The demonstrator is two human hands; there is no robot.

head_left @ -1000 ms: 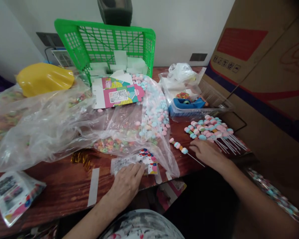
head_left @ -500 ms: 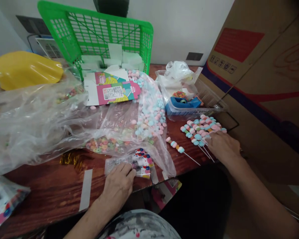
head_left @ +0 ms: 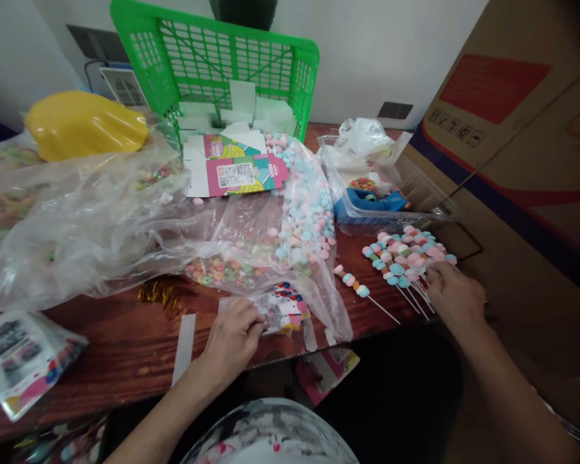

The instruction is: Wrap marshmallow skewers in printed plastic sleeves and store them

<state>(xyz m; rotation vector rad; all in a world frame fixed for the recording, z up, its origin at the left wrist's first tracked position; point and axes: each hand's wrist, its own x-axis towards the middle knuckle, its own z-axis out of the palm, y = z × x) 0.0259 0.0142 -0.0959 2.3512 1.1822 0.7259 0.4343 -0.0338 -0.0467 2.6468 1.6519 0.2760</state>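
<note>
My left hand (head_left: 235,335) has its fingers closed at the left edge of a printed clear packet (head_left: 285,310) near the table's front edge. On the right, my right hand (head_left: 452,293) is closed at the sticks of a pile of pink and blue candy skewers (head_left: 406,251); its fingertips hide the grip. A single candy skewer (head_left: 355,283) lies apart, left of the pile, its bare stick pointing toward the front edge. Behind the packet, a large clear bag (head_left: 314,200) holds loose pink and blue candies, with colourful ring-shaped pieces (head_left: 217,269) beside them.
A green crate (head_left: 309,77) with cards stands behind a flat printed box (head_left: 236,175). A clear tray (head_left: 352,222) holds a blue tape dispenser (head_left: 379,201). Large cardboard boxes (head_left: 502,154) flank the right side. A filled printed pouch (head_left: 24,361) and white strip (head_left: 183,345) lie left.
The view has shifted, so most things appear farther right. More skewer sticks now show beside my right hand. My left hand stays at the packet.
</note>
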